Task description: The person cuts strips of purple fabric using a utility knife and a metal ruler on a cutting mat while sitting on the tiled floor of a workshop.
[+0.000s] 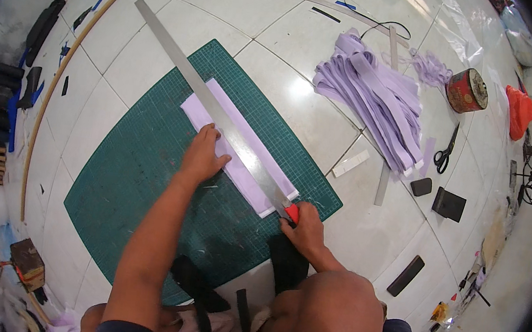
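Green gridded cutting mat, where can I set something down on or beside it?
Left of the left forearm, the mat is mostly bare; so is the white tile between its upper right edge and the bundled lilac fabric strips. Crowded spots: the long steel ruler with the left hand and right hand, and around the black-handled scissors.

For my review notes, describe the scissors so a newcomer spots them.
Start at the green cutting mat. Off its upper-right edge lies a bundle of lavender strips. Farther right are the black scissors, set apart from nearby black blocks by looped handles.
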{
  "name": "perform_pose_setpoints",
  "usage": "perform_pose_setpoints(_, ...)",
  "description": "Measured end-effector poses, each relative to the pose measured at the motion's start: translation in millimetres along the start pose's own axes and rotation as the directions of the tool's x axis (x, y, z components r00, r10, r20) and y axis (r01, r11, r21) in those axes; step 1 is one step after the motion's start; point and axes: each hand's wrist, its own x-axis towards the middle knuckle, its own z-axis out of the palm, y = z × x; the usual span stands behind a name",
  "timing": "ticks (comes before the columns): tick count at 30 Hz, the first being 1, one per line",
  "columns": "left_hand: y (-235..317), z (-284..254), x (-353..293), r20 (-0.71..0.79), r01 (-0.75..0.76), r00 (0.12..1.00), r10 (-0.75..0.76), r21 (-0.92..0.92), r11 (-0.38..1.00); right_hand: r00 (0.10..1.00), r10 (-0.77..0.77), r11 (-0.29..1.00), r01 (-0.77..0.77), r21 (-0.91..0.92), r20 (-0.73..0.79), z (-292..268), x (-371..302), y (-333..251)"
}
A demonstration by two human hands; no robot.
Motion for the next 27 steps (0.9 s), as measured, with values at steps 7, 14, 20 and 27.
perform_pose_setpoints(7,-18,19,2,-0.043,-0.097,0.994,0.096,-0.002,0.995,0.988,0.151,0.982,-0.145,0.123,-0.042,-19,5,1)
perform_pose_setpoints(14,9,3,-3,-0.031,-0.03,0.999,0.031,0.03,0.999,0.754,0.415,0.909,-0.332,0.251,-0.509,-102,81,65)
perform_pose_setpoints(20,28,16,-17,-0.148,-0.039,0.988,0.05,0.078,0.996,0.796,0.421,0.907,-0.38,0.184,-0.435,-108,95,88)
perform_pose_setpoints(27,25,9,3,-0.101,0.074,0.992,-0.073,0.008,0.997,0.787,0.55,0.692,-0.244,0.679,-0.278,-105,96,75)
